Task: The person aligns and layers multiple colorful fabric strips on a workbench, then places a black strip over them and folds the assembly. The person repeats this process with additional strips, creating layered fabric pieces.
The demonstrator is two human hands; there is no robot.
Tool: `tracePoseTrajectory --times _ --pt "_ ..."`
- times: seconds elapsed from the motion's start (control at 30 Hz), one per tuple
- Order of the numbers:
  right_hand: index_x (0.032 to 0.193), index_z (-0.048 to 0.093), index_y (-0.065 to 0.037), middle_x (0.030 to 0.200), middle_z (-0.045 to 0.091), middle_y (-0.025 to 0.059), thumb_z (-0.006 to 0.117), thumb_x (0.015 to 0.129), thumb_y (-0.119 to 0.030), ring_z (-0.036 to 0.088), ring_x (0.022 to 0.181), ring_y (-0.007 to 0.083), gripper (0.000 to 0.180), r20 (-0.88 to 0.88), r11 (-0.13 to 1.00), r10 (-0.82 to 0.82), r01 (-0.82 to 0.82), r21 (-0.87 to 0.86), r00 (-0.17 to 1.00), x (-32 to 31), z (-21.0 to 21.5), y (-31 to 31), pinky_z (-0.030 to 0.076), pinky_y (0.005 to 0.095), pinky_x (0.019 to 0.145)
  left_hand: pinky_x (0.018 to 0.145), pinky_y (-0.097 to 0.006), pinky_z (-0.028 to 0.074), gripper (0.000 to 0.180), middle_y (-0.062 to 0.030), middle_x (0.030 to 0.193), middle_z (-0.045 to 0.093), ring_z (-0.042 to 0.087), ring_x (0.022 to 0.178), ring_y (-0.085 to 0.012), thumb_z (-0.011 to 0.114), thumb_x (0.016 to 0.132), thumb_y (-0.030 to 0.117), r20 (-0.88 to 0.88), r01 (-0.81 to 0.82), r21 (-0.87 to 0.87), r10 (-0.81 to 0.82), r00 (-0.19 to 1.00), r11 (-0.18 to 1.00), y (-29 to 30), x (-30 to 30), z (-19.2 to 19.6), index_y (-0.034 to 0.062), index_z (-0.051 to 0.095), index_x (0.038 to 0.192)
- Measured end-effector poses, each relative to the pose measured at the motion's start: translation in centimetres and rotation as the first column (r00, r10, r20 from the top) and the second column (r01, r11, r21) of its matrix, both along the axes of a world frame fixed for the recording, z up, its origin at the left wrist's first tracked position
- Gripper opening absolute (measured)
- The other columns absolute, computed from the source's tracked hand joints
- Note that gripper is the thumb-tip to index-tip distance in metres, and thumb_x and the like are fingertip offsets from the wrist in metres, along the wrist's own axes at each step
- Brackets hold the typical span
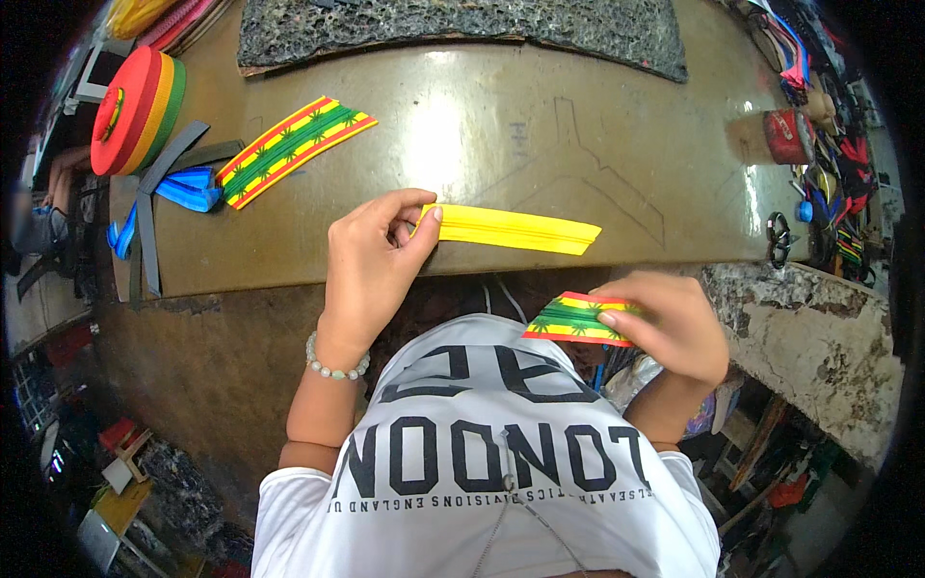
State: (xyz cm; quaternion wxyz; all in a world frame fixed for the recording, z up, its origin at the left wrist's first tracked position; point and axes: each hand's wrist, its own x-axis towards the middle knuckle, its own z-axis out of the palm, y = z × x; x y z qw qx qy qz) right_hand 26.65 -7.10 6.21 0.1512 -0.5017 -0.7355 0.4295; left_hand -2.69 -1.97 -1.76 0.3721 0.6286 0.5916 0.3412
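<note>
My left hand [378, 249] pinches the left end of a yellow strip [515, 229] between thumb and fingers. The strip looks like folded fabric or webbing and stretches rightward over the table's near edge. Lower and to the right, my right hand [670, 323] grips a short striped piece [570, 320] in red, yellow and green with dark leaf prints. Its right end is hidden under my fingers. A longer strip of the same leaf pattern [294, 149] lies on the table beyond my left hand.
The brown tabletop [617, 116] carries drawn outlines. At far left stand a red, yellow and green roll [135, 111], crossed grey straps [146, 217] and a blue strip [190, 188]. A rough dark slab [462, 39] lies at the back. A red can [788, 135] and black scissors handles [779, 239] are at right.
</note>
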Motion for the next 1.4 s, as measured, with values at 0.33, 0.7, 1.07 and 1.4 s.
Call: tracePoseTrajectory --times 0.33,0.7,1.07,1.4 --pt "0.095 0.072 0.001 0.083 0.071 0.0135 0.075 0.090 -0.018 0.067 0.069 0.0221 0.020 -0.194 0.994 -0.111 0.110 -0.014 0.975 -9.1 -4.4 1.7 0.051 0.0306 0.065 0.061 -0.030 0.047 0.016 -0.0076 0.092 0.062 0.054 0.069 -0.0150 0.079 0.084 0.008 -0.154 -0.132 0.197 0.164 0.974 0.971 -1.3 -1.2 0.6 0.0054 0.072 0.098" --pt "0.093 0.071 0.001 0.078 0.070 0.0167 0.072 0.092 -0.021 0.065 0.063 0.0241 0.022 -0.011 0.992 -0.127 0.127 0.005 0.992 -10.9 -6.8 5.3 0.050 0.0337 0.060 0.091 -0.036 0.038 0.014 -0.0015 0.103 0.064 0.055 0.099 -0.0216 0.077 0.084 0.014 -0.301 0.026 0.246 0.051 0.952 0.969 -2.6 -2.7 -0.7 0.0121 0.075 0.097" --pt "0.088 0.071 0.000 0.077 0.068 0.0184 0.073 0.089 -0.024 0.066 0.066 0.0330 0.024 0.074 0.986 -0.169 0.168 0.018 0.983 -11.7 -6.2 5.4 0.050 0.0384 0.060 0.093 -0.038 0.033 0.015 0.0033 0.107 0.065 0.055 0.104 -0.0205 0.080 0.080 0.017 -0.370 0.017 0.306 0.102 0.923 0.952 -2.6 -2.0 -1.3 0.0163 0.075 0.095" --pt "0.084 0.069 0.000 0.073 0.066 0.0190 0.073 0.088 -0.024 0.064 0.064 0.0354 0.024 0.084 0.969 -0.241 0.235 0.076 0.967 -12.7 -5.9 4.9 0.047 0.0408 0.057 0.091 -0.037 0.031 0.017 0.0042 0.105 0.066 0.055 0.103 -0.0193 0.084 0.076 0.019 -0.375 -0.012 0.310 0.134 0.917 0.951 -2.3 -1.3 -1.2 0.0163 0.075 0.090"
